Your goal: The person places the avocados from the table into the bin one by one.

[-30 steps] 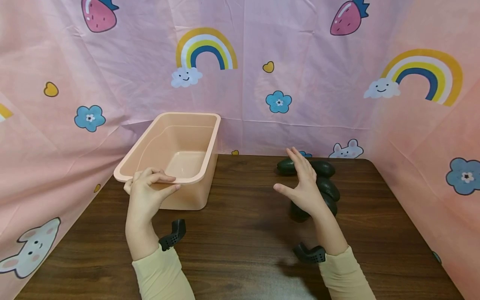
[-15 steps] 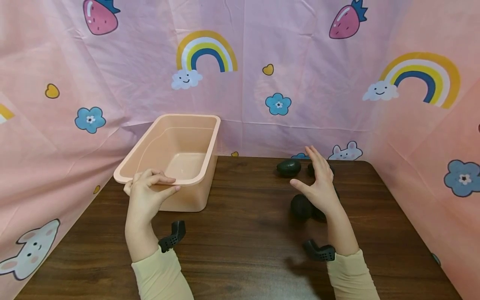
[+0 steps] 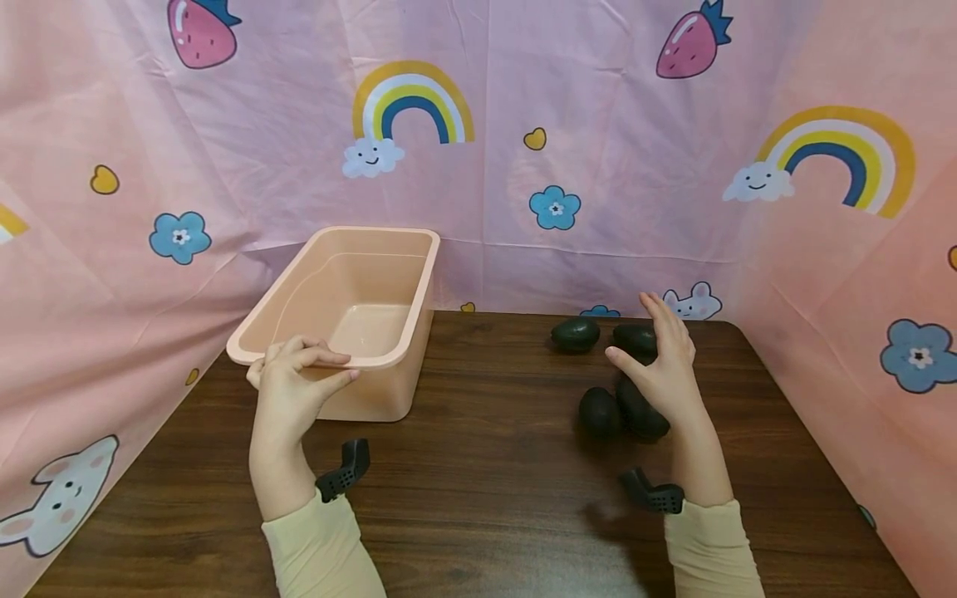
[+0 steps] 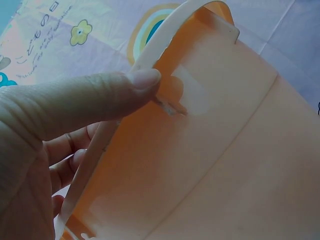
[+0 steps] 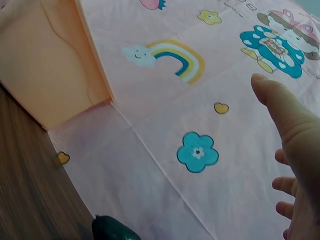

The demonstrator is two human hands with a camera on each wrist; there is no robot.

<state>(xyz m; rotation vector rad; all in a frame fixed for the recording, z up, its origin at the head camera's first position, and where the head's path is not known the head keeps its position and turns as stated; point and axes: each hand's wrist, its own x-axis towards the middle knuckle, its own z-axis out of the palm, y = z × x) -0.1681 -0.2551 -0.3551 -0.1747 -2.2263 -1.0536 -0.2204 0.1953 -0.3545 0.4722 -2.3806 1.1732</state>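
The left hand (image 3: 292,390) pinches the near rim of the tub (image 3: 407,386), thumb on the outer wall and fingers over the rim, with only the rim's thickness between them. The right hand (image 3: 664,371) holds nothing; its thumb and fingers are spread wide, and in the head view it covers part of the avocados behind it.

The tub stands at left, mouth up, its long axis running from near to far and leaning right at the far end.

The far left avocado (image 3: 576,335) lies crosswise, narrow tip to the left. The far right avocado (image 3: 632,337) also lies roughly crosswise. The near left avocado (image 3: 600,413) turns a round end to the near side, beside the near right avocado (image 3: 640,413), which slants from far left to near right.

The far pair lie near the table's far edge, by the cloth (image 3: 516,266). A broad stretch of table (image 3: 493,432) runs between tub and avocados, and a strip separates the right hand from the table's right edge.
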